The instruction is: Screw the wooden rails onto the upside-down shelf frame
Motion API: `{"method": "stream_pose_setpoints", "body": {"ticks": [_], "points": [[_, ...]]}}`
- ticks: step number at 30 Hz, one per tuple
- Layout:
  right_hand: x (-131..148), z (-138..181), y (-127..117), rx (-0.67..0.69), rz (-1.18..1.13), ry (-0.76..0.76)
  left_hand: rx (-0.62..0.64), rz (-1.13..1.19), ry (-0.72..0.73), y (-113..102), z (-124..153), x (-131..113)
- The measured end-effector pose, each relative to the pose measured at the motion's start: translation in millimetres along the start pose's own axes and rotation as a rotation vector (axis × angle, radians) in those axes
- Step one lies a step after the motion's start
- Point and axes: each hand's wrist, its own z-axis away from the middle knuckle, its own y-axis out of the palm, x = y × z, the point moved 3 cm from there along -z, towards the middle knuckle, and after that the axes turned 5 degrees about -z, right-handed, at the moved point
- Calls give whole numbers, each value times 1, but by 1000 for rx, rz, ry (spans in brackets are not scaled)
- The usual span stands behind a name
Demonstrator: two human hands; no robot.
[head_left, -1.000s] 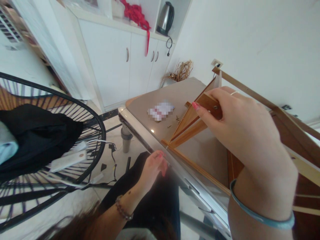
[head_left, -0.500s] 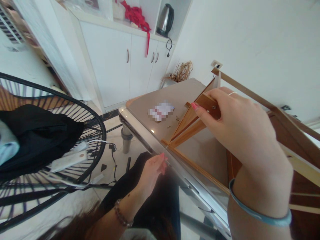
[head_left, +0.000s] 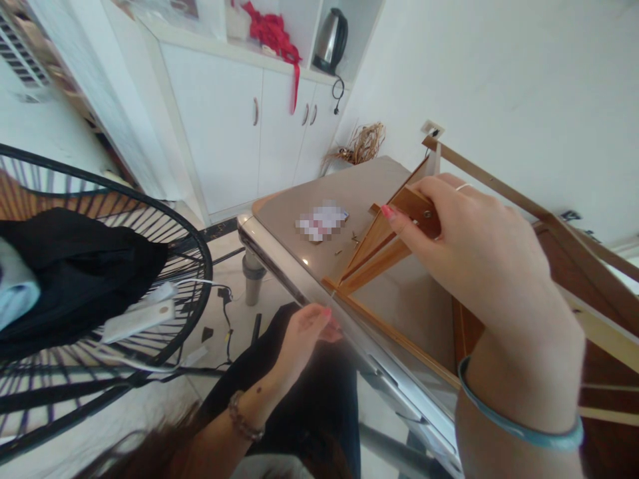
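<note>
Your right hand [head_left: 482, 246] pinches the wooden piece [head_left: 413, 205] between thumb and fingers; your left hand [head_left: 307, 329] half-curls by the table edge [head_left: 282, 269], though I cannot tell whether around anything.

I monitor table [head_left: 279, 203]: beige top, metallic edge. Directly on surface: pixelated item [head_left: 322, 221]; wooden frame [head_left: 399, 338]; small brass-coloured pieces [head_left: 355, 237] between both.
</note>
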Motion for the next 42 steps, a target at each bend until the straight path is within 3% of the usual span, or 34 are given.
{"method": "stream_pose_setpoints", "body": {"ticks": [6,13,21,26,33,37,42], "points": [[-1,0,0,1,-10,-4,32,-114,78,-14,-6,-4],[0,0,-1,-12,26,-30,142,-180,-21,-22,-12,-10],[0,0,0,-5,26,-20,45,-72,-29,-24,-12,-15],[0,-1,0,-12,28,-18,-75,-134,119,-22,-6,-24],[0,-1,0,-21,23,-21,-204,-587,458,-19,1,-30],[-1,-1,1,-27,34,-31,-83,-676,656,-17,-2,-26],[-1,-1,1,-16,48,-19,57,-629,653,-22,-14,-26]]}}
